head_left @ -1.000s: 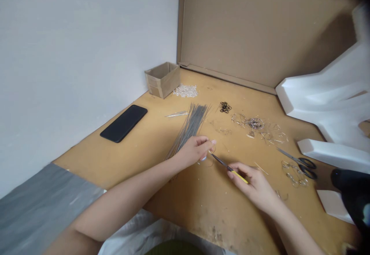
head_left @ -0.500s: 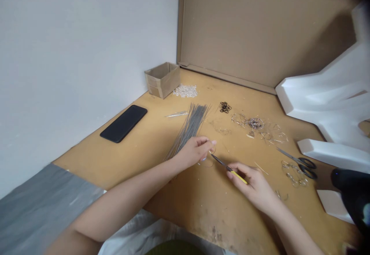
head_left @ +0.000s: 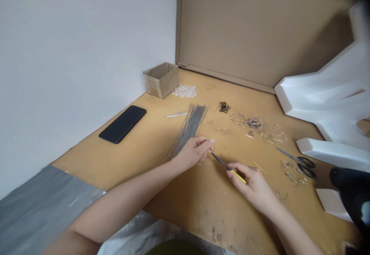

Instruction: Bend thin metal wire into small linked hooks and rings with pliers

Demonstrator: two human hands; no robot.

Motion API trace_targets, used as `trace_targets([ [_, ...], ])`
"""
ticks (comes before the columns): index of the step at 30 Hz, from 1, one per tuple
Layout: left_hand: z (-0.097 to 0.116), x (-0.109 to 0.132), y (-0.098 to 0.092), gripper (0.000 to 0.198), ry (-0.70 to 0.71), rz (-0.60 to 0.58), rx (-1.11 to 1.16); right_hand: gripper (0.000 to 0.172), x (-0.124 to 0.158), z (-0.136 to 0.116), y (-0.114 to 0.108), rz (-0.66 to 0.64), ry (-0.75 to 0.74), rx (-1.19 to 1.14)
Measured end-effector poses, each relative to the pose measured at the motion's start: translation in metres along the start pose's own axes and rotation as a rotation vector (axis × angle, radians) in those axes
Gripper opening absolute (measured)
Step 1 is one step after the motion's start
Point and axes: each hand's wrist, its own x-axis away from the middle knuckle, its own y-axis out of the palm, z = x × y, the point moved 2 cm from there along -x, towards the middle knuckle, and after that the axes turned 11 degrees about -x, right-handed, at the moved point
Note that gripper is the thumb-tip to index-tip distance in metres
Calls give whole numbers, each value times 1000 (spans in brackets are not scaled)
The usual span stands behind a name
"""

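My left hand [head_left: 199, 149] is closed in a pinch on a thin wire, in front of the bundle of grey wires [head_left: 193, 122]. A fine curved strand shows below its fingertips. My right hand [head_left: 252, 184] is wrapped around slim pliers [head_left: 221, 160] with dark jaws and a yellow handle. The tip of the pliers meets the wire just beside my left fingertips; whether the jaws grip it is too small to make out.
A black phone [head_left: 123, 124] lies at the left. Behind are a cardboard box [head_left: 161, 81], small clear pieces [head_left: 184, 90] and black rings [head_left: 224, 107]. Tangled wire pieces [head_left: 254, 122], scissors [head_left: 300, 162] and white foam [head_left: 320, 104] occupy the right.
The whole view has shifted very slightly. Both hands, the wire and the pliers keep nearly the same position.
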Motion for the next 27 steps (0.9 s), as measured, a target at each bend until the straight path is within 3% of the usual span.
trace_targets([
  [20, 3, 4, -2, 27, 88, -114, 61, 28, 3, -6, -2, 99, -30, 146],
  [27, 3, 4, 0, 29, 122, -85, 62, 28, 5, -7, -2, 108, -8, 163],
])
